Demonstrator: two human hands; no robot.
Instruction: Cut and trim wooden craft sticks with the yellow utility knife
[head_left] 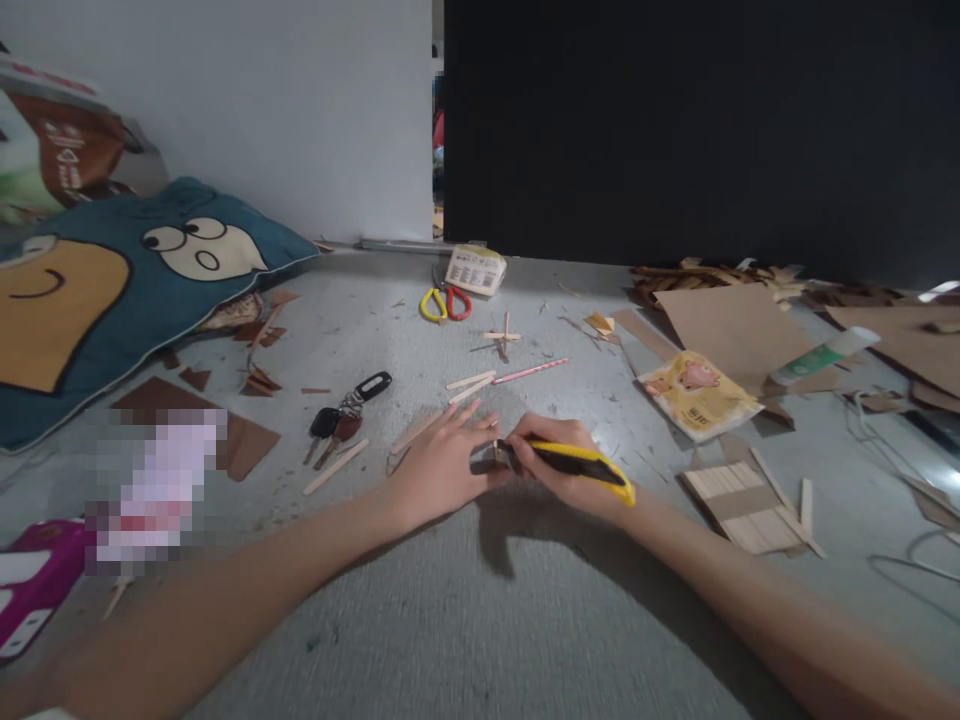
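My right hand (564, 489) grips a yellow and black utility knife (581, 463), its blade end pointing left. The knife tip meets a small piece of wooden craft stick (496, 449), which my left hand (441, 458) pinches between thumb and finger, the other fingers spread low over the table. Part of another craft stick (415, 433) shows beside the left hand. Just beyond the hands lie two craft sticks (471, 383) and a pink striped pencil (531, 371). Farther off stands a small crossed-stick piece (505, 336).
Keys (347, 418) and a loose stick (336, 467) lie left, near a blue cushion (150, 290). Red-and-yellow-handled pliers (445, 304) lie at the back. To the right are a yellow packet (697, 393), a glue stick (825, 355), banded craft sticks (739, 505) and cardboard (724, 325).
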